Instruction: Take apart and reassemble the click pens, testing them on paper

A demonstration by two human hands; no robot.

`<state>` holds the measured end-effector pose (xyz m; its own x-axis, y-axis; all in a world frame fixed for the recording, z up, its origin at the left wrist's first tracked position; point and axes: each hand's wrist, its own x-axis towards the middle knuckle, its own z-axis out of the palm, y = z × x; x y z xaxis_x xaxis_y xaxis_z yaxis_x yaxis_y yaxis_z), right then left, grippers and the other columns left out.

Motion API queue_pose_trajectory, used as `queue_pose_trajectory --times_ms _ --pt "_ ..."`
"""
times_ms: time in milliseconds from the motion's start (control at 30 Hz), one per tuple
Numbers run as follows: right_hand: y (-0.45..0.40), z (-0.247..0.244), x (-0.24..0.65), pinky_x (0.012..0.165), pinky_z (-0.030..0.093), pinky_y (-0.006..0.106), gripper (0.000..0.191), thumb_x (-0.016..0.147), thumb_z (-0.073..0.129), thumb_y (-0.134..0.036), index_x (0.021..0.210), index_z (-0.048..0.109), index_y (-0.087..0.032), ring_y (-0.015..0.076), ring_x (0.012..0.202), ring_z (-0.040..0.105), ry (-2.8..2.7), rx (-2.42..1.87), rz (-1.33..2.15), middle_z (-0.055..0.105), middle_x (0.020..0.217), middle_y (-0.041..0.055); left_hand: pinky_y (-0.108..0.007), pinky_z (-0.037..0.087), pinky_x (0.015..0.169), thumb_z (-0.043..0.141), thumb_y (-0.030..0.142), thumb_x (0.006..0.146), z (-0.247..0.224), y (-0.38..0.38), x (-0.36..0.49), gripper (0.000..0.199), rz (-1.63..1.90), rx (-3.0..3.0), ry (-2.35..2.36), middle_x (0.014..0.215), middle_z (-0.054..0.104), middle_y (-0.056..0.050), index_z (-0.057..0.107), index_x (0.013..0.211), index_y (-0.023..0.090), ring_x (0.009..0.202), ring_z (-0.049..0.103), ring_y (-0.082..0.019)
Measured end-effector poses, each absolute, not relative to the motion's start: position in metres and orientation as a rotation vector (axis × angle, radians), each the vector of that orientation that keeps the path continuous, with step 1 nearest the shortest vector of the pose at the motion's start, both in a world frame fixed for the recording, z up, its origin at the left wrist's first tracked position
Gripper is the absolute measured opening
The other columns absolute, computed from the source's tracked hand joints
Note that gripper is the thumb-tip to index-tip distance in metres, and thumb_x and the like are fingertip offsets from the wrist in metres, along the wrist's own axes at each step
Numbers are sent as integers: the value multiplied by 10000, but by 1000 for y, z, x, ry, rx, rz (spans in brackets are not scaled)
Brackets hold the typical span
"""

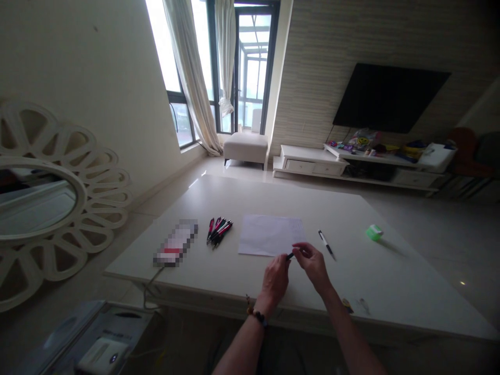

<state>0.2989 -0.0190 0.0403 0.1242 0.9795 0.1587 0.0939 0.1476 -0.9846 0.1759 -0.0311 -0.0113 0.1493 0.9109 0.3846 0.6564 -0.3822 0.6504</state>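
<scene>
My left hand (275, 278) is closed around a dark pen (289, 256), most of it hidden in the fist. The fingertips of my right hand (311, 262) pinch the other end of this pen. Both hands are just over the near edge of a white sheet of paper (265, 234) lying on the table. To the right of my right hand lies a single black-and-white pen (326, 244). A bunch of pens (219, 232), some with pink parts, lies left of the paper.
On the white table (219, 195) are a blurred-out phone-like object (176, 244) with a cable, a small green-and-white object (374, 233) and a small yellow item (347, 305). A bench (246, 147) and a low cabinet (308, 159) stand beyond.
</scene>
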Motion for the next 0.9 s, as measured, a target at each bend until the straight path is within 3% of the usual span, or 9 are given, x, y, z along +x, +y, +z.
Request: queue_pose_trajectory --times_ms 67,167,267,367,533,667,800,900 --pt "-19 40 298 400 270 196 399 670 668 -494 835 656 -131 73 443 385 -1232 -1206 1011 509 525 -26 -240 414 677 289 276 926 -12 -31 176 215 1086 2094 1507 846 608 -22 485 988 214 771 569 -136" --pt "-19 39 297 419 300 204 381 615 712 -488 726 655 -128 84 466 422 -1201 -1243 934 533 531 -11 -244 413 676 285 289 927 -12 -31 176 227 1084 2094 1496 848 608 -27 493 974 211 772 568 -139" --pt "-18 38 298 408 286 199 397 640 693 -487 828 669 -138 72 460 410 -1220 -1216 995 569 608 1 -243 408 677 284 296 928 -13 -31 175 230 1089 2084 1477 852 608 -28 490 984 210 776 564 -139" --pt "-19 39 298 428 313 203 381 622 708 -480 793 674 -141 79 493 425 -1191 -1182 963 573 635 8 -241 399 668 295 293 926 -14 -31 176 219 1069 2094 1463 845 606 -27 492 971 208 771 560 -140" --pt "-24 39 295 431 314 217 444 652 687 -472 943 667 -137 79 452 377 -1173 -1123 1123 514 511 -27 -236 382 651 292 285 926 -13 -32 176 213 1033 2096 1452 817 601 -22 490 932 208 748 555 -136" --pt "-26 35 293 389 241 209 360 628 721 -429 811 675 -122 67 414 336 -1115 -1173 1073 490 456 -34 -232 375 642 307 279 921 -13 -31 175 198 1024 2101 1451 811 602 -19 491 897 210 749 556 -137" --pt "-25 37 294 396 295 217 399 661 692 -441 926 661 -145 86 459 435 -1083 -1082 1118 657 713 65 -228 370 623 295 277 923 -15 -30 175 206 1027 2072 1481 787 598 -18 486 886 207 712 552 -130" --pt "-24 39 293 392 308 216 324 623 732 -416 780 665 -141 80 421 423 -1077 -1136 1029 619 573 26 -230 372 622 300 283 921 -15 -30 175 208 1020 2070 1480 787 600 -22 490 883 206 713 556 -133"
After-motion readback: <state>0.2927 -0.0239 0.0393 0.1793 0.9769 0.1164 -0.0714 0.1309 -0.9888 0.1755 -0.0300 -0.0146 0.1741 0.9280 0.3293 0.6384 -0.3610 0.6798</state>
